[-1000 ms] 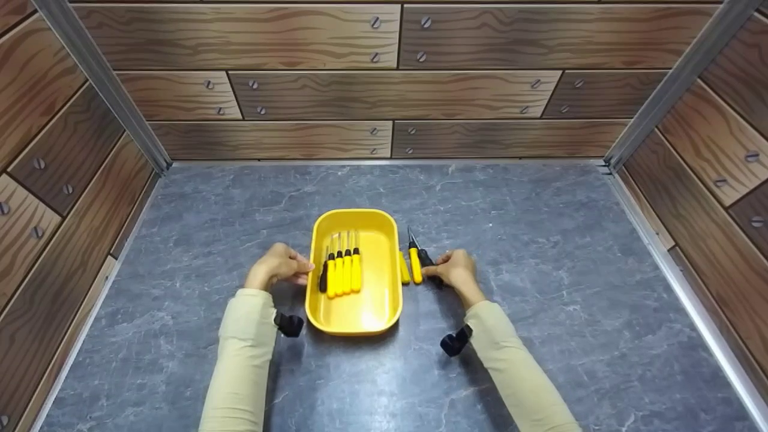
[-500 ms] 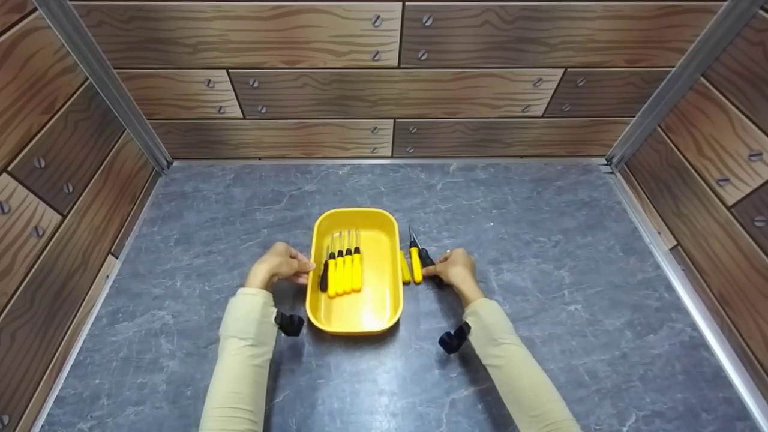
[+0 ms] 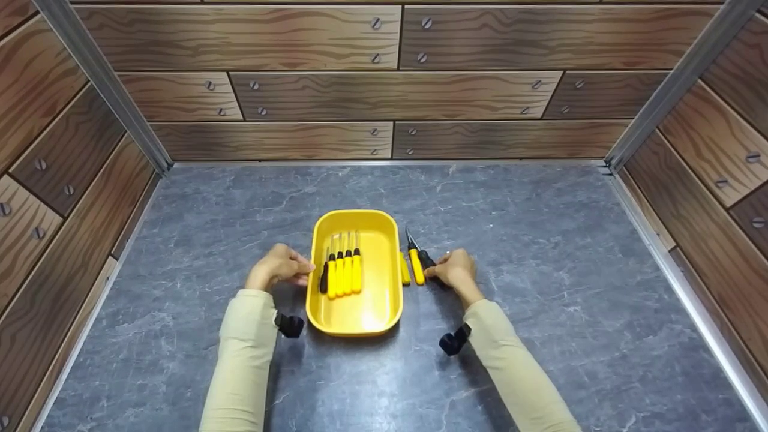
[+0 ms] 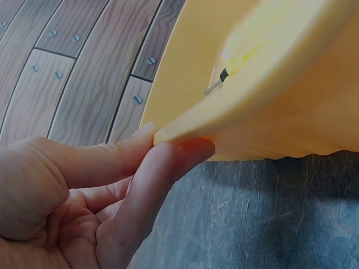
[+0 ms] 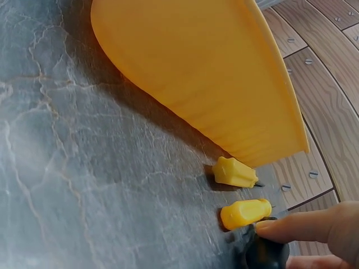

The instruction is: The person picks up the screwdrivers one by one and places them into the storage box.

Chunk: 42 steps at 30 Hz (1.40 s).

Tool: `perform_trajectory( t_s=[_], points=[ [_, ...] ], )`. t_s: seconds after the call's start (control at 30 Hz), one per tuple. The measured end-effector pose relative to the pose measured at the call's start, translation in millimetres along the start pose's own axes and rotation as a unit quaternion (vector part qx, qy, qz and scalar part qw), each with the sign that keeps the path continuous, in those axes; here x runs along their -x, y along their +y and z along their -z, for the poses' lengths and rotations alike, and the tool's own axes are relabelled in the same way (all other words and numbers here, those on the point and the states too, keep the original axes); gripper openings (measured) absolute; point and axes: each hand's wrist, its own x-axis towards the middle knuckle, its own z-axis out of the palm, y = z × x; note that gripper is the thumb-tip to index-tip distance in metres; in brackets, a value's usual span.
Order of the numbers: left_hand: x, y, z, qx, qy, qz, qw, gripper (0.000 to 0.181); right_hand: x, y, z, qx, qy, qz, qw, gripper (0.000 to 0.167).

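My left hand (image 3: 281, 264) pinches the left rim of a yellow plastic tray (image 3: 354, 321), thumb above and fingers beneath in the left wrist view. Several yellow-handled screwdrivers (image 3: 339, 273) and a small black-handled one (image 3: 324, 281) lie side by side in the tray. Right of it, my right hand (image 3: 456, 269) pinches the handle of a black-handled screwdriver (image 5: 266, 252) on the tabletop. A yellow-handled screwdriver (image 3: 416, 264) lies against that one, its slim tip pointing away. Another yellow handle (image 5: 234, 172) lies close by the tray's wall, its shaft mostly hidden.
The grey marble-patterned tabletop (image 3: 540, 240) is enclosed by wood-patterned panels (image 3: 396, 96) at the back and both sides. Metal rails (image 3: 690, 312) run along its edges. A black wrist camera (image 3: 454, 340) hangs from each forearm.
The loose yellow-handled screwdriver beside my right hand has turned a little, its tip going left and its handle end right. My left hand and the tray keep their places.
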Motion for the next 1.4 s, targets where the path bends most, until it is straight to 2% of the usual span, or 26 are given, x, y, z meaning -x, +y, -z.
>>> perform_trajectory(
  t_s=[0.23,0.83,1.07,1.4],
  points=[
    [0.8,0.6,0.8,-0.004,0.003,0.004,1.0,0.027,1.5,-1.2,4.2,-0.004,0.01,-0.008,0.9999,0.04],
    [-0.7,0.4,0.5,-0.001,-0.002,-0.002,1.0,0.027,4.5,-4.4,8.7,-0.019,0.026,0.002,0.9995,0.036],
    [0.3,1.1,1.0,0.007,-0.008,-0.004,0.9999,0.028,5.7,-5.2,9.2,-0.045,0.033,0.014,0.9984,0.033],
    [-1.0,0.6,1.1,0.0,-0.004,0.003,1.0,0.028,7.2,-8.2,10.5,-0.051,0.022,0.008,0.9984,0.033]
  ],
)
